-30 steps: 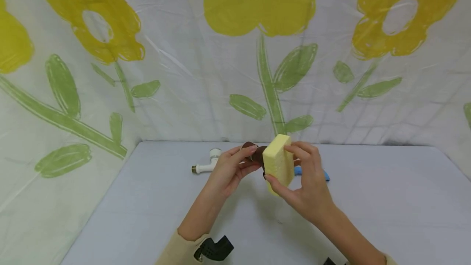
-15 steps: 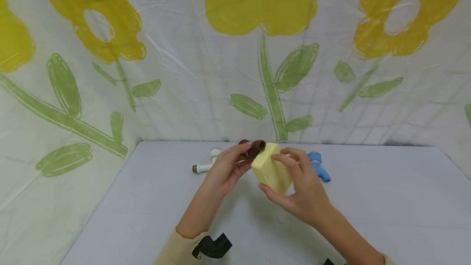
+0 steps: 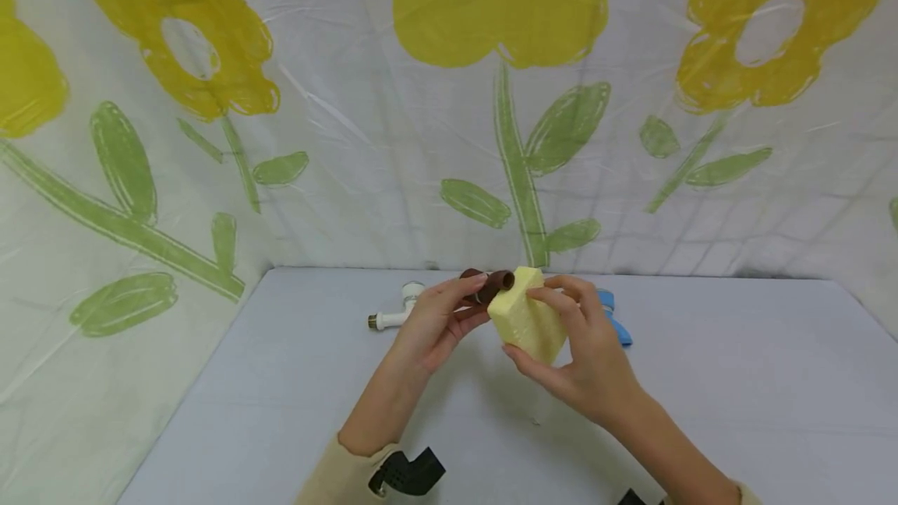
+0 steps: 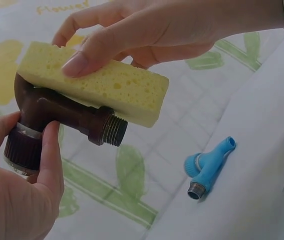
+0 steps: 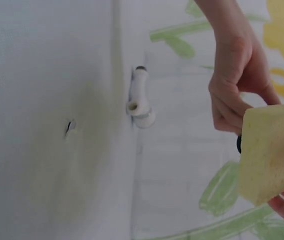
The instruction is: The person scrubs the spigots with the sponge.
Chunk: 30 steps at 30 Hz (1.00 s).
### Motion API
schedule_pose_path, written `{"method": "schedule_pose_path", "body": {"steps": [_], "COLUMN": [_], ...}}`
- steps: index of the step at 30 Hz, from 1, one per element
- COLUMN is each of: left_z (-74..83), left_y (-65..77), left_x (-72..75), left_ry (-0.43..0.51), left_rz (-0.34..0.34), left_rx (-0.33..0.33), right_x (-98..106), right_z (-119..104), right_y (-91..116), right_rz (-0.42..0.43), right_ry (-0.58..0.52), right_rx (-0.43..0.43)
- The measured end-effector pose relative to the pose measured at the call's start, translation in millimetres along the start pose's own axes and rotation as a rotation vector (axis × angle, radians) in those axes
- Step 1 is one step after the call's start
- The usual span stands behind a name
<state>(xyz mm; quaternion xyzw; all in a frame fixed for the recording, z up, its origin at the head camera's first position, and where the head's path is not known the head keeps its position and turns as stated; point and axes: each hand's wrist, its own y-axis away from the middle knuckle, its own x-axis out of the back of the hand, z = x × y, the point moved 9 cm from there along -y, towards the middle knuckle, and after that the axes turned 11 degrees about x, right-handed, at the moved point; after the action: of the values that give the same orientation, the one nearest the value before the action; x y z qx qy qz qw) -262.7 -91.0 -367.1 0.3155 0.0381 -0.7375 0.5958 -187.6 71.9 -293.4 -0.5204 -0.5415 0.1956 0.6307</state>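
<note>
A brown faucet [image 4: 56, 107] with a threaded metal end is held up above the table by its ribbed knob, between the thumb and fingers of my left hand [image 3: 435, 326]. My right hand [image 3: 592, 341] grips a pale yellow sponge [image 4: 96, 82] by its edges. In the left wrist view the sponge's long face lies along the faucet's body and appears to touch it. From the right wrist view the sponge [image 5: 272, 152] hides nearly all of the faucet.
Behind my left hand a white faucet [image 3: 396, 314] with a brass-coloured threaded end lies on the white table [image 3: 295, 380]. A blue faucet [image 4: 209, 165] lies at the back right, partly behind my right hand. A flower-printed sheet [image 3: 351, 139] hangs along the table's back edge.
The sponge has tilted and shifted off the faucet's open end, then moved slightly right and up, so more of the brown faucet shows. Both hands keep their holds.
</note>
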Motion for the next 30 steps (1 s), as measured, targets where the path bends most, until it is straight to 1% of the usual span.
{"method": "schedule_pose_path", "body": {"steps": [4,11,14,19,23,28,30], "left_z": [-0.7,2.6,2.6,3.8,10.7,22.1,25.0], "left_y": [0.2,2.6,2.4,2.1,5.6,10.7,11.7], "left_x": [0.6,-0.8,0.4,3.4,6.3,11.4,12.2], "left_ry": [0.008,0.006,0.018,0.038,0.055,0.078,0.089], "left_rz": [0.018,-0.001,0.018,0.053,0.048,0.03,0.019], "left_rx": [0.007,-0.006,-0.003,0.008,-0.003,-0.032,-0.036], "right_x": [-1.0,-1.6,-2.3,-4.0,-6.5,-9.6,-10.0], "right_z": [-1.3,1.7,-0.1,-3.9,-4.2,-3.3,-1.9], "right_y": [0.1,1.3,1.4,1.0,1.4,2.8,3.6], "right_rz": [-0.009,-0.015,-0.018,-0.04,-0.063,-0.081,-0.09], "right_ry": [-0.008,-0.019,-0.02,-0.03,-0.043,-0.019,-0.01], "right_rx": [-0.001,-0.006,-0.003,0.029,0.05,0.09,0.094]}}
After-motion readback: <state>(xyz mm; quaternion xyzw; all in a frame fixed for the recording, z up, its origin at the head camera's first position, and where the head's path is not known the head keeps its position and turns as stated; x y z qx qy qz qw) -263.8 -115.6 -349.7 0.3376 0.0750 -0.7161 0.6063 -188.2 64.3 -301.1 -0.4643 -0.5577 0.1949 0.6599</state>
